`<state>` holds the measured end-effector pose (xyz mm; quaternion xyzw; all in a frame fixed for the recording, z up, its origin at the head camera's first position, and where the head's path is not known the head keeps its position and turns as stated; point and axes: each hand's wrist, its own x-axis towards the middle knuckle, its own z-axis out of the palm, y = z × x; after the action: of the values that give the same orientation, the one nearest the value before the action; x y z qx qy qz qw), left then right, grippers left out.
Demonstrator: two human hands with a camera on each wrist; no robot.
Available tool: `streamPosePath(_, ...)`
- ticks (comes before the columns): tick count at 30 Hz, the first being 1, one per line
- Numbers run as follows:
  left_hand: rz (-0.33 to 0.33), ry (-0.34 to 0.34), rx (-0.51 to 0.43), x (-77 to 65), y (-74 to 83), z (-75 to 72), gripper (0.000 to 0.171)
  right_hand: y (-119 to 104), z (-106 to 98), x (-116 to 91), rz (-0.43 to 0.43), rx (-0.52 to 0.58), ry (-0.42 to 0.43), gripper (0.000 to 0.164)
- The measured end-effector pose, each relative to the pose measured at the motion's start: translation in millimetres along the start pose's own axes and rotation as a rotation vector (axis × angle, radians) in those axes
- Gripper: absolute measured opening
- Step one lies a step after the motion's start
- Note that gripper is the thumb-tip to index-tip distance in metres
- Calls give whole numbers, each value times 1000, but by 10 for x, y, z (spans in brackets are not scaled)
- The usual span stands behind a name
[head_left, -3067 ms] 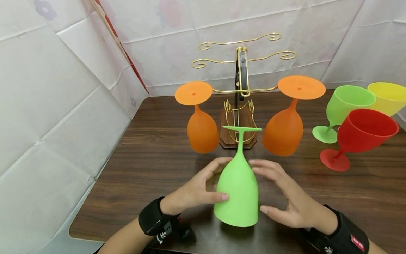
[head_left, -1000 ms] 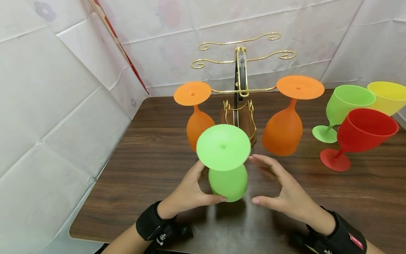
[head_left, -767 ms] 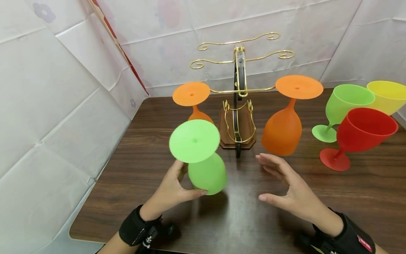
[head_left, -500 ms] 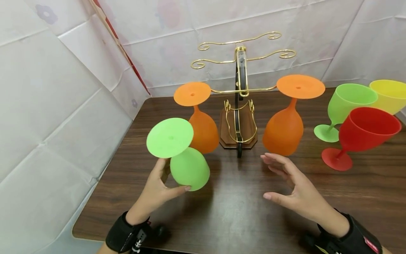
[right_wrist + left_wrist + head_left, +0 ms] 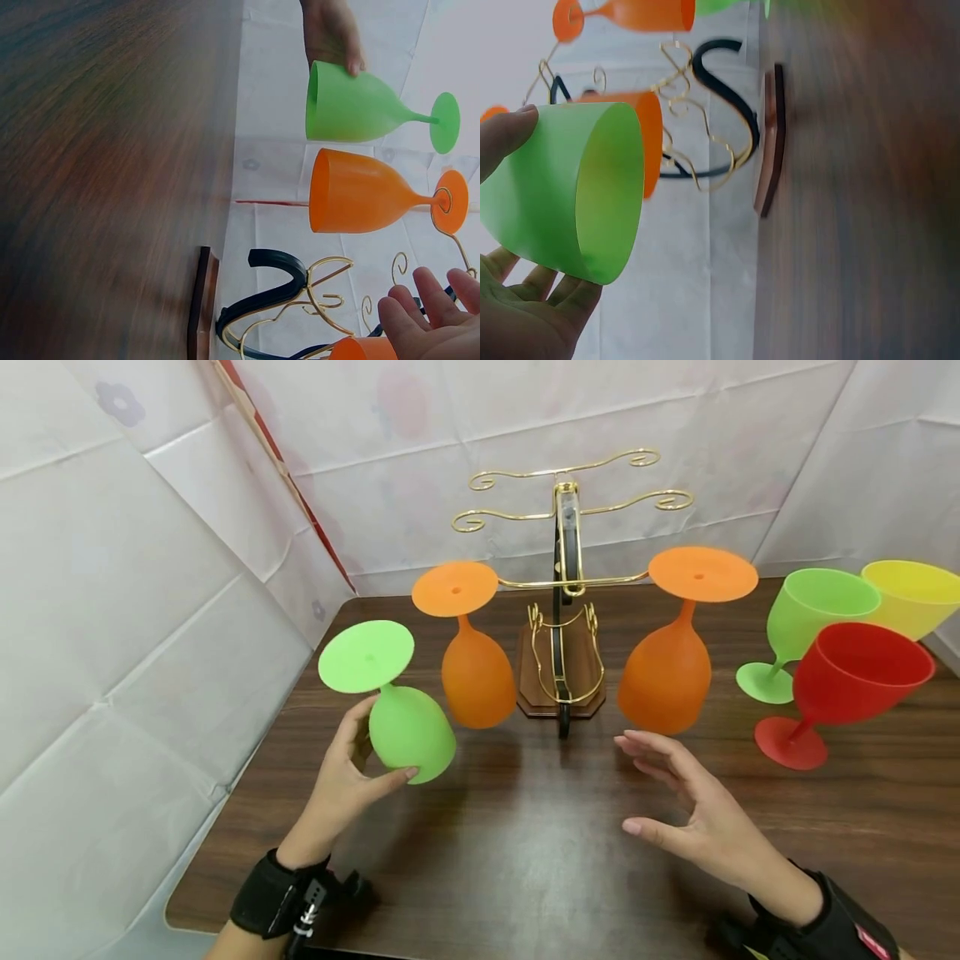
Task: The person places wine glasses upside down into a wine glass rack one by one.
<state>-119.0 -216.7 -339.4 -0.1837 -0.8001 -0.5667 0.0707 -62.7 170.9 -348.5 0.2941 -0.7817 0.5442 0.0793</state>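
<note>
My left hand grips a green goblet round its bowl, held upside down and tilted, its foot up and to the left. In the left wrist view the goblet's open mouth shows, with the thumb on one side and the fingers on the other. Just right of it an orange goblet hangs upside down from the gold rack. A second orange goblet hangs from the rack's right side. Below that one, my right hand is held with fingers and thumb apart, holding nothing.
Upright on the right of the wooden table stand a red goblet, another green goblet and a yellow goblet. The rack's upper curled hooks bear no goblets. White sheeting lines the left side and back.
The left hand has carried the green goblet leftward from in front of the rack to beside the left orange goblet. My right hand has shifted slightly right, away from it.
</note>
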Motion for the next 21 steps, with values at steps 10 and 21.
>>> streamPosePath(10,-72,71,-53,415,-178,-186,80,2,16,-1,3,1,-9,80)
streamPosePath(21,-93,52,-68,867,76,-78,80,-24,28,0,-9,3,-14,79)
